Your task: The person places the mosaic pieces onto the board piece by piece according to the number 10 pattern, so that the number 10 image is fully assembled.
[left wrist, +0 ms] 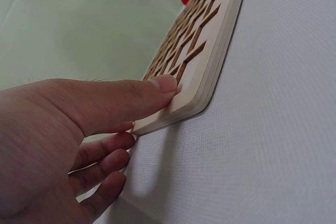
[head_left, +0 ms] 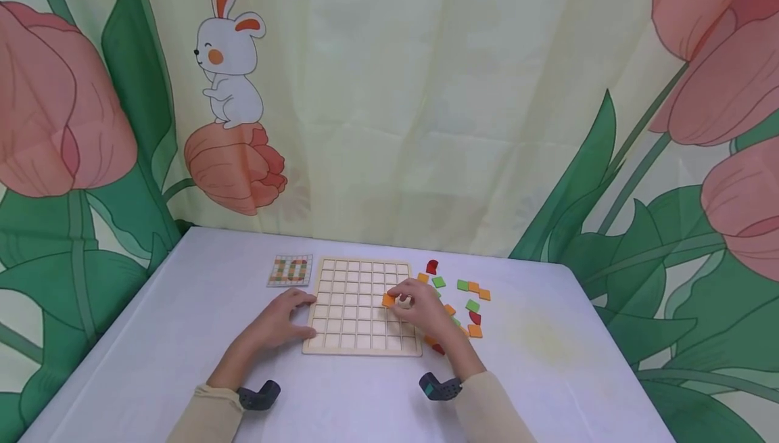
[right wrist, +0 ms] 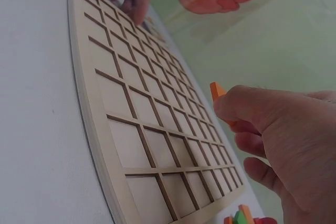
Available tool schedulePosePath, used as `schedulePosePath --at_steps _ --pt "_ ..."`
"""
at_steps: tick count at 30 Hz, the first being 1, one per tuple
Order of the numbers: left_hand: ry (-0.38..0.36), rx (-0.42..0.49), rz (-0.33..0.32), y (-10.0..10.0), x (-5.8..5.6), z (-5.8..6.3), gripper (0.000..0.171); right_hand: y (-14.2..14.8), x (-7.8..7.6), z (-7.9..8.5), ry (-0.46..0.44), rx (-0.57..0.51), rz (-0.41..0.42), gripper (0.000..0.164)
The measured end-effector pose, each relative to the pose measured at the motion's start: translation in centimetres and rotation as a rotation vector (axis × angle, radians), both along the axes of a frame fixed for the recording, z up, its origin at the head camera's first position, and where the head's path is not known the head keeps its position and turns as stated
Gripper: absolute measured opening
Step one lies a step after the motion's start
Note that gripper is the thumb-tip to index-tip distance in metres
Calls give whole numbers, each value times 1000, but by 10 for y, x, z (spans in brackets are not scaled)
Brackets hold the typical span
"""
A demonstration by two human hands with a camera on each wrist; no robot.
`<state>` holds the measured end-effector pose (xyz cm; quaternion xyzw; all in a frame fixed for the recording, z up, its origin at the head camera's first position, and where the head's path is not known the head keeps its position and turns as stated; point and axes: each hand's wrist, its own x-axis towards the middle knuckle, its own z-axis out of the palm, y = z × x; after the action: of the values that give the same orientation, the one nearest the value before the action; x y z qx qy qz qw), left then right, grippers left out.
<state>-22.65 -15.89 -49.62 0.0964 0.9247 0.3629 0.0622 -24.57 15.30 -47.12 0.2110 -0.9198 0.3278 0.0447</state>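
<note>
A wooden grid board (head_left: 359, 314) with square recesses lies flat on the table. My right hand (head_left: 421, 308) pinches an orange square tile (head_left: 388, 300) between thumb and fingers, over the right part of the grid. In the right wrist view the orange tile (right wrist: 217, 92) is tilted and held above the board. The left hand (head_left: 282, 321) rests at the board's left edge. Its thumb lies on the frame near a corner, as the left wrist view shows, and the other fingers (left wrist: 113, 148) reach along the side.
Loose orange, green and red tiles (head_left: 473, 306) are scattered right of the board, some partly behind the right forearm. A small card (head_left: 290, 270) with a coloured grid pattern lies at the board's upper left. Behind the table (head_left: 548, 375) hangs a printed curtain (head_left: 402, 105).
</note>
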Motion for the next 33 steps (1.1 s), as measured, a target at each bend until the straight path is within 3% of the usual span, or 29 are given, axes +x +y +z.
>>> schedulePosePath --at_steps 27,33 --pt "15 16 -13 -2 0 -1 66 -30 -30 0 -100 27 50 24" --pt "18 6 -11 -2 1 -1 66 -37 -35 0 -88 24 60 23"
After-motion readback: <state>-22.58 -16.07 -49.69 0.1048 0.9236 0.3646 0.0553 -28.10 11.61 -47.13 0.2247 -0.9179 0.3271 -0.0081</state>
